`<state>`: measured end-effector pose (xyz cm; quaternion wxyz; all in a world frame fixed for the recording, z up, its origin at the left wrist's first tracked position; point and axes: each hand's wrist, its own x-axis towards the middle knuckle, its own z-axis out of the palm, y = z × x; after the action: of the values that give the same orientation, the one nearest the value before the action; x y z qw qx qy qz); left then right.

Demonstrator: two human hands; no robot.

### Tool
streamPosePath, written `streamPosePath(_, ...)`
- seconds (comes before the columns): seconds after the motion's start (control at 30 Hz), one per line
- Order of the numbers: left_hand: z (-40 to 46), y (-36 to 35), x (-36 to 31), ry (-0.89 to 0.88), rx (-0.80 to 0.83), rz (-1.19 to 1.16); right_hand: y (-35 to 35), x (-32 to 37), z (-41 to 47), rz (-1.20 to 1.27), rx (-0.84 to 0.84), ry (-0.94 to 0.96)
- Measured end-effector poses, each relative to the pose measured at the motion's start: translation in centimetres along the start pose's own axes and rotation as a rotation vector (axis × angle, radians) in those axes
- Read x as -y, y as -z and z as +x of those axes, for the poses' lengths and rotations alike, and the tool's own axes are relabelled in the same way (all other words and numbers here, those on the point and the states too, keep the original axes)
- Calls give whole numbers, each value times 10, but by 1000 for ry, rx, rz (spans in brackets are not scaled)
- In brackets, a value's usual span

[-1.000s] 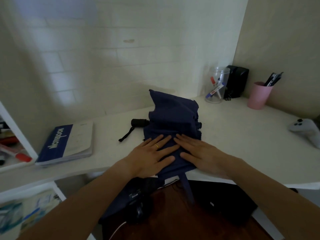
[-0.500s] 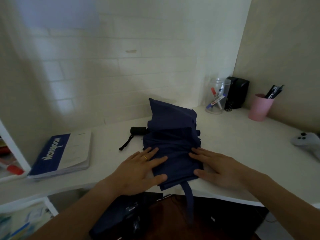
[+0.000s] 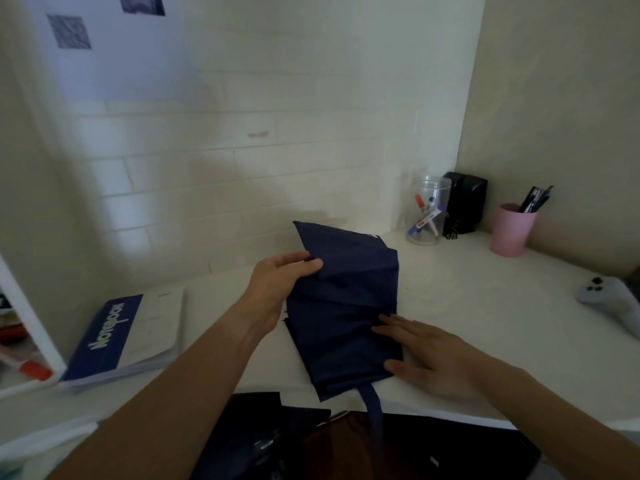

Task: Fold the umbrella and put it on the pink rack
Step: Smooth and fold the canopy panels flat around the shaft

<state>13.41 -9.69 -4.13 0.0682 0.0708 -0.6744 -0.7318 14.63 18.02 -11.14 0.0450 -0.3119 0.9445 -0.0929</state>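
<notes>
A collapsed navy blue umbrella (image 3: 343, 299) lies on the white desk (image 3: 467, 306), its fabric in loose pleats and its strap hanging over the front edge. My left hand (image 3: 277, 282) pinches the fabric's upper left edge and lifts a flap. My right hand (image 3: 429, 355) lies flat with straight fingers on the lower right part of the fabric, pressing it down. The umbrella's handle is hidden behind my left hand. No pink rack is in view.
A blue notebook (image 3: 124, 334) lies at the left of the desk. At the back right stand a clear jar of markers (image 3: 427, 213), a black speaker (image 3: 464, 202) and a pink pen cup (image 3: 512, 230). A grey game controller (image 3: 613, 303) sits far right.
My left hand has left its flat press and moved up to pinch the fabric's left edge. My right hand slid to the right side. The camera tilted upward.
</notes>
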Motion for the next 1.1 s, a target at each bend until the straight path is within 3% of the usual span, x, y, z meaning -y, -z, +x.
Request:
streamPosePath(0.13, -14, 1, -10, 119, 199, 46, -2, -1, -1, -8, -23, 8)
streamPosePath(0.23, -29, 5, -3, 139, 146, 161, -3, -2, -3, -1, -58, 15)
streamPosePath(0.37, -59, 4, 13, -61, 172, 400, -6, -4, -2, -7, -71, 28)
streamPosePath(0.57, -79, 7, 35, -354, 143, 551, -4, -4, -1, -2, -75, 41)
streamPosePath(0.63, -77, 7, 39, -408, 98, 482, -3, -3, -2, 8, -84, 44)
streamPosePath(0.77, -73, 1, 42, -213, 176, 192, -2, -2, -4, 10, -104, 37)
streamPosePath(0.93, -69, 5, 56, -191, 212, 227, 5, 1, -6, 47, -125, 34)
streamPosePath(1.1, -70, 10, 62, -164, 279, 219, 14, 6, -9, 425, -642, -128)
